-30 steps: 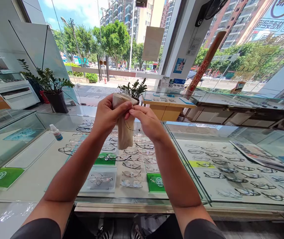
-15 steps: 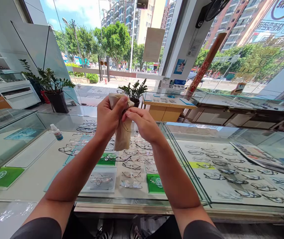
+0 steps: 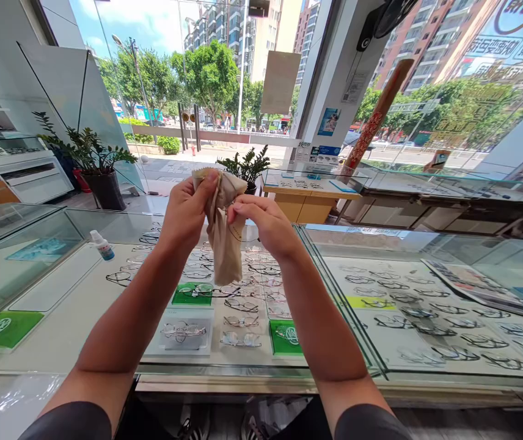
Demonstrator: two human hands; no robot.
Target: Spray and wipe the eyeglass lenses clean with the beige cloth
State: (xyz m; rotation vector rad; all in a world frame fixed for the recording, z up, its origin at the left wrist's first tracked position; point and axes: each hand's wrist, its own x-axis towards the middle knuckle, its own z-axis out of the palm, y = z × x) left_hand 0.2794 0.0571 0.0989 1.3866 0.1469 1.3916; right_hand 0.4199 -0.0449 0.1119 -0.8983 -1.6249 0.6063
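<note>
My left hand (image 3: 186, 211) is closed around a beige cloth (image 3: 227, 256), with the thumb on top and the lower part hanging down. My right hand (image 3: 261, 221) is closed in a pinch at the cloth's right side. Below its fingers shows the thin dark curved rim of a pair of glasses (image 3: 245, 239), partly against the cloth; the rest is hidden by the fingers and cloth. Both hands are raised above a glass display case (image 3: 188, 369). Rows of eyeglasses (image 3: 241, 321) lie inside the case, beneath the hands.
A small spray bottle (image 3: 102, 245) stands at the left. Green display cards (image 3: 5, 329) lie in the case. A second glass case (image 3: 426, 382) with more eyeglasses and a magazine (image 3: 476, 287) adjoins on the right. Potted plants (image 3: 101, 183) stand beyond the counter.
My left hand has moved slightly left and turned, spreading the upper part of the cloth. The cloth's lower end hangs slightly lower. My right hand stays pinched in nearly the same place.
</note>
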